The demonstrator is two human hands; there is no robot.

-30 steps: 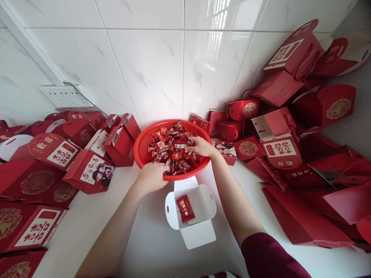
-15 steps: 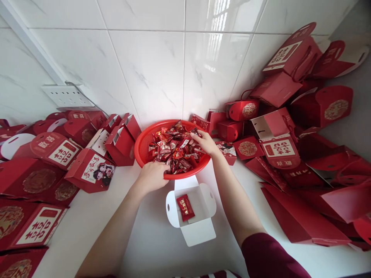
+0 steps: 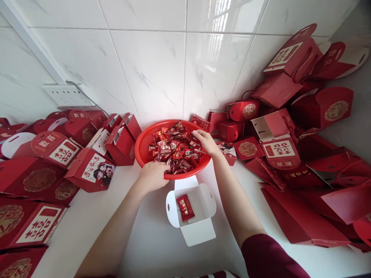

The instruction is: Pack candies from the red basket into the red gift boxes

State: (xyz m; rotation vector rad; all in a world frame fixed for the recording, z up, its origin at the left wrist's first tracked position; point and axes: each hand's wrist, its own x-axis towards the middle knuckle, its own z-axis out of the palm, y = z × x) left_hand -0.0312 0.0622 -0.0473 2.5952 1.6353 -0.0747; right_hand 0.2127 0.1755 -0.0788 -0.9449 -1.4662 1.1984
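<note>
A red plastic basket [image 3: 139,150] heaped with wrapped candies [image 3: 174,148] stands against the wall. My left hand [image 3: 153,177] is closed on its near rim, the thumb over the edge and the other fingers mostly hidden. At the right side of the heap, my right hand [image 3: 206,142] has its fingertips pinched at a dark red wrapped candy; its thumb is partly hidden among the wrappers. Just in front of the basket sits an open box [image 3: 198,204], white inside, with its flaps folded out. One red wrapped packet [image 3: 186,207] lies in it.
Red gift boxes [image 3: 95,170] crowd the left of the white counter [image 3: 150,239]. A taller pile of red boxes [image 3: 279,148] rises on the right, close to my right forearm. Behind is a tiled wall [image 3: 147,73] with a socket strip [image 3: 68,95] and a cable.
My right hand has shifted slightly to the right within the basket, and the candies under its fingers have moved a little. My left hand and the open box stay put.
</note>
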